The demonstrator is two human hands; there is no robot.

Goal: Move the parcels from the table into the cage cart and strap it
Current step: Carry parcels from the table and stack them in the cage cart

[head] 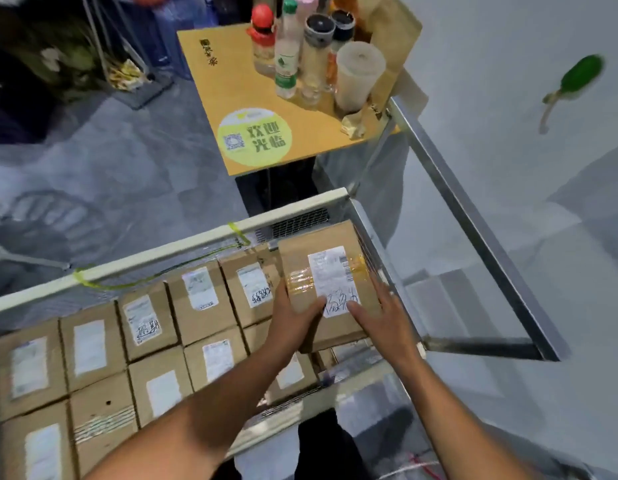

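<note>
A brown cardboard parcel (300,251) with a white label and clear tape lies at the right end of the cage cart (196,242), on top of other parcels. My left hand (293,320) grips its near left edge, thumb on top. My right hand (383,313) rests flat on its near right part, fingers spread over the label. Several labelled parcels (155,341) fill the cart in rows to the left. The cart's white top rail carries yellow-green straps (82,277).
A small orange table (238,105) beyond the cart holds bottles, jars and a white cup (358,74). A metal frame (474,223) juts out at the right over grey floor. A green object (577,77) lies on the floor, far right.
</note>
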